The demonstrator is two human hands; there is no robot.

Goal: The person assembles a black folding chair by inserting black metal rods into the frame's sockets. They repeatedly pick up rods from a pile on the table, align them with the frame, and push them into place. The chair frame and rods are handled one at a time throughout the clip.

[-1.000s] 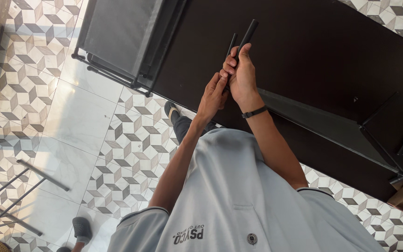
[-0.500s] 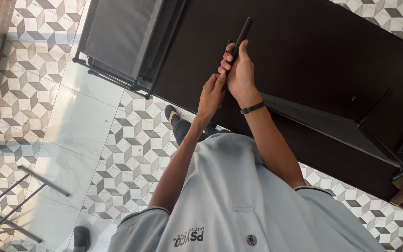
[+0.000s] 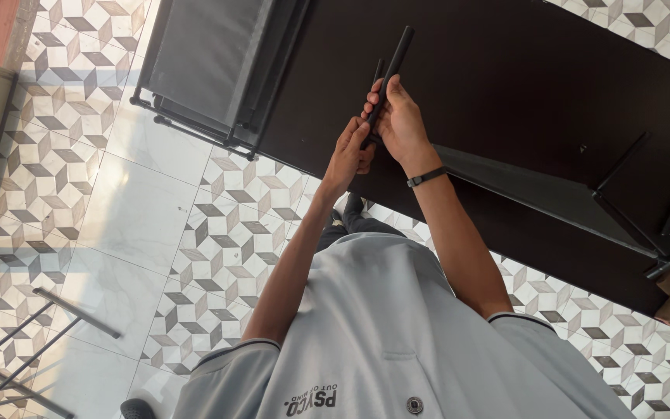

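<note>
Head view, looking straight down past a grey polo shirt (image 3: 397, 334) at 6 o'clock, both forearms stretched up toward 12 o'clock. Right hand (image 3: 401, 124), with a dark wristband (image 3: 426, 178), clenched around two slim black rods (image 3: 393, 66) held side by side, tips pointing to about 1 o'clock, one reaching well beyond the other. Left hand (image 3: 348, 151) just beside and touching the right at 7 o'clock of it, fingers curled at the lower end of the rods; cannot tell whether gripping them firmly or only steadying them. Rods raised in the air above a large dark brown worktop (image 3: 521, 85) filling the frame from 12 to 3 o'clock, apparently not touching it. On that surface, at 3 o'clock of the hands, a long dark metal bracket (image 3: 537, 194). At 10 o'clock, a black tubular frame with a grey panel (image 3: 211, 62), resting partly over the worktop's edge. Patterned tiled floor (image 3: 79, 155) across the left half, thin metal bars (image 3: 48, 326) at 8 o'clock. By the look of the grip, seemingly at the stage of lining the two rods up against each other. Any next move likely calls for a firm right-hand hold while the left adjusts the lower ends, keeping both rods parallel and clear of the surface below.
</note>
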